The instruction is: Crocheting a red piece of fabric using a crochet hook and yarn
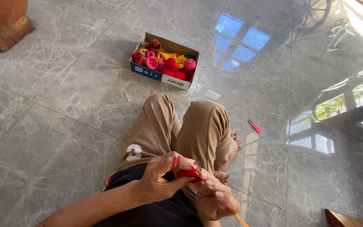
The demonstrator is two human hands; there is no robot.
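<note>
My left hand [161,178] pinches a small red crochet piece [188,173], with red yarn looped twice over its index finger. My right hand [214,199] grips an orange crochet hook [240,219] whose tip sits at the red piece. A red yarn strand [148,117] runs from my hands up over my left knee to a cardboard box [158,75] on the floor ahead. The box holds pink, red, yellow and orange yarn balls and crochet pieces [164,63]. I sit on the floor with knees bent in tan trousers [204,126].
Small pink-handled thread snips [254,125] lie on the glossy grey marble floor [64,105] right of my bare foot [234,149]. A wooden furniture leg [3,21] stands at top left; another wooden edge [343,218] shows at bottom right. Window reflections gleam on the tiles to the right.
</note>
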